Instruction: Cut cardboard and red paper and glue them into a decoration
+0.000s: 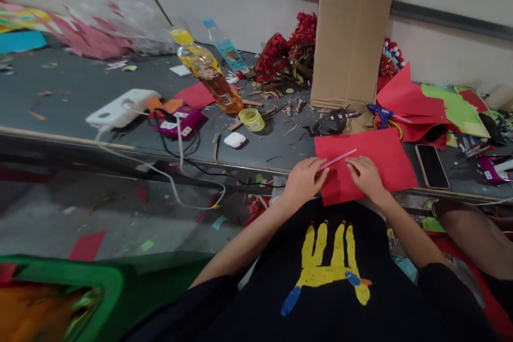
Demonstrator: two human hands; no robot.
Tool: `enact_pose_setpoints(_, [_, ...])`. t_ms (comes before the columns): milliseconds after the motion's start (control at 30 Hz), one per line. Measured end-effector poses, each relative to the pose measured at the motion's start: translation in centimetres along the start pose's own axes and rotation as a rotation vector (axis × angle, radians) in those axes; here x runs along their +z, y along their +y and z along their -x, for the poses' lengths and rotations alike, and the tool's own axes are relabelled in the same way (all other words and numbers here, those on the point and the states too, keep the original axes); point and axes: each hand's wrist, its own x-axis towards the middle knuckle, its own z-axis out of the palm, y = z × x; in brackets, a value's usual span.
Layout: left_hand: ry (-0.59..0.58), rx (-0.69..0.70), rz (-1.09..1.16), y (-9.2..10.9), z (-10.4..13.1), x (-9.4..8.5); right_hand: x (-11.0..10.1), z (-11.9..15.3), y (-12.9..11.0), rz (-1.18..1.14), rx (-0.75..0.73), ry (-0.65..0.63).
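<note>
Our left hand [303, 183], the nearer, pinches the closer end of a pale stick [339, 158] over red paper [387, 160] on the counter [274, 141]; the stick's long axis slants away to our right. Our right hand [367, 177] sits just beside the far half; whether it grips anything, we cannot tell.

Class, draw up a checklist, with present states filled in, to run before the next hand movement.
1. Left hand pinching the thin, pale, straight stick: ok.
2. Stick lying over the rectangular red paper sheet: ok.
3. Sheet wholly on the dark grey table: not ok, near edge overhangs.
4. Right hand gripping the stick: cannot tell.
5. Blue plastic glue gun switched off: cannot tell.
</note>
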Motion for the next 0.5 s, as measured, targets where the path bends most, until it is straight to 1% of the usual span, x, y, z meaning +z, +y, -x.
enact_pose_setpoints(67, [0.041, -0.100, -0.035, -0.9, -1.2, -0.1, -0.2, -1.0, 0.5, 0.040, 0.020, 0.046])
enact_pose_setpoints(100, [0.035, -0.159, -0.055, -1.4, -2.0, -0.1, -0.3, -1.6, 0.7, 0.065, 0.021, 0.048])
enact_pose_setpoints(167, [-0.015, -0.274, -0.056, -2.2, -3.5, 0.3, -0.2, -2.6, 0.9, 0.098, 0.014, 0.018])
enact_pose_setpoints(233, [-0.053, -0.354, 0.023, -2.8, -4.7, 0.9, -0.1, -3.2, 1.0, 0.083, -0.016, -0.037])
enact_pose_setpoints(267, [-0.056, -0.378, 0.096, -3.0, -5.1, 1.3, 0.0, -3.3, 1.1, 0.060, -0.037, -0.066])
enact_pose_setpoints(333, [-0.025, -0.395, 0.293, -3.1, -5.7, 2.2, 0.1, -2.9, 1.2, 0.009, -0.077, -0.110])
enact_pose_setpoints(433, [0.058, -0.396, 0.680, -2.9, -5.9, 3.4, 0.0, -1.8, 1.6, -0.029, -0.119, -0.138])
enact_pose_setpoints(500, [0.082, -0.439, 0.960, -2.4, -5.8, 3.9, -0.4, -1.2, 1.8, -0.029, -0.160, -0.155])
